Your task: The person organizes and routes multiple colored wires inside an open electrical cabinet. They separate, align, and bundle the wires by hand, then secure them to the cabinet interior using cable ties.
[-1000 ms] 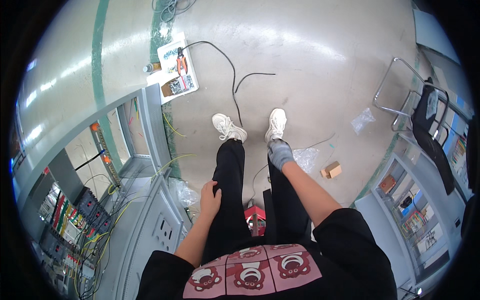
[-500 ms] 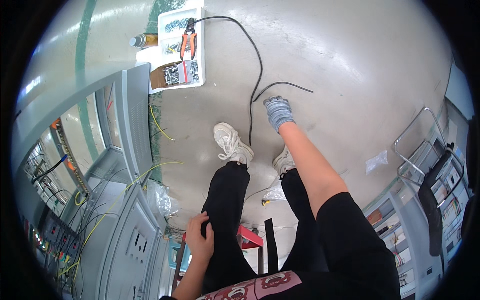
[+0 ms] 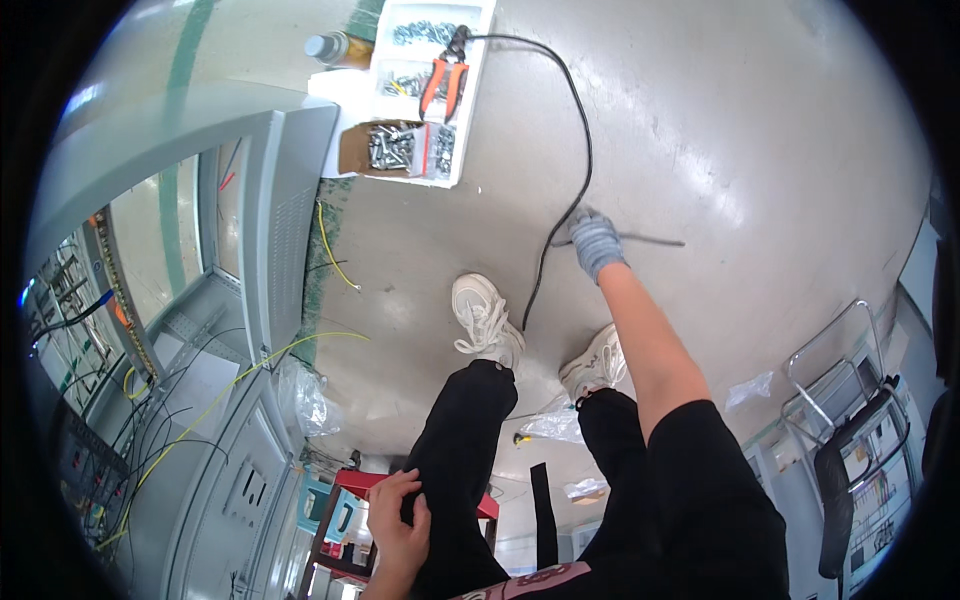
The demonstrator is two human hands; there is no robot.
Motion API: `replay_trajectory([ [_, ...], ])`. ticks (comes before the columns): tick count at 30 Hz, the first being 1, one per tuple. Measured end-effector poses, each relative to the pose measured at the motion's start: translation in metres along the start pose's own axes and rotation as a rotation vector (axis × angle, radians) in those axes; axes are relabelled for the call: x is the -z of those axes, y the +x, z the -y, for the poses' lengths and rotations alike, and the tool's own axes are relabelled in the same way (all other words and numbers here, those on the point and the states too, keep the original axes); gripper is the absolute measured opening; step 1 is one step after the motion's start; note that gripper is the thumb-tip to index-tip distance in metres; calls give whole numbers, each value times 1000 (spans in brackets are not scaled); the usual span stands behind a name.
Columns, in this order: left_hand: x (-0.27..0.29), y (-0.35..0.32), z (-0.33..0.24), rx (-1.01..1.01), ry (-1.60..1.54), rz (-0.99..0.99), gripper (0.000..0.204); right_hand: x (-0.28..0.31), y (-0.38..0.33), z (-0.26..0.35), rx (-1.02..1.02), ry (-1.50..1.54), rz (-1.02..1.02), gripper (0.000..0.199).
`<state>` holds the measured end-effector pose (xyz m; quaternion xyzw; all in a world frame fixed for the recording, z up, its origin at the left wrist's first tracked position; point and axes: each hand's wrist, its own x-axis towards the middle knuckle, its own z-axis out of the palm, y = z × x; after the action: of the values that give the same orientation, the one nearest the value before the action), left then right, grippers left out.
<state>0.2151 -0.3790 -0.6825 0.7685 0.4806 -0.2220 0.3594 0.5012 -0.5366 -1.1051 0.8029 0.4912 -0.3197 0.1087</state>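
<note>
Though blurred, short cable [image 3: 655, 239] left-to-right

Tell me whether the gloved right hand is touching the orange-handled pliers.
Apart. The head view shows it plainly: a stretch of bare grey floor lies between the gloved right hand and the orange-handled pliers.
</note>
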Motion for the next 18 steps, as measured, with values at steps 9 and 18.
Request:
replay_trajectory([
  [9, -8, -40, -12, -21, -40, -86, 13, 130, -147, 77, -115, 644, 486, 34],
  [18, 42, -139, -5, -103, -313, -52, 30, 410, -285, 106, 154, 751, 577, 14],
])
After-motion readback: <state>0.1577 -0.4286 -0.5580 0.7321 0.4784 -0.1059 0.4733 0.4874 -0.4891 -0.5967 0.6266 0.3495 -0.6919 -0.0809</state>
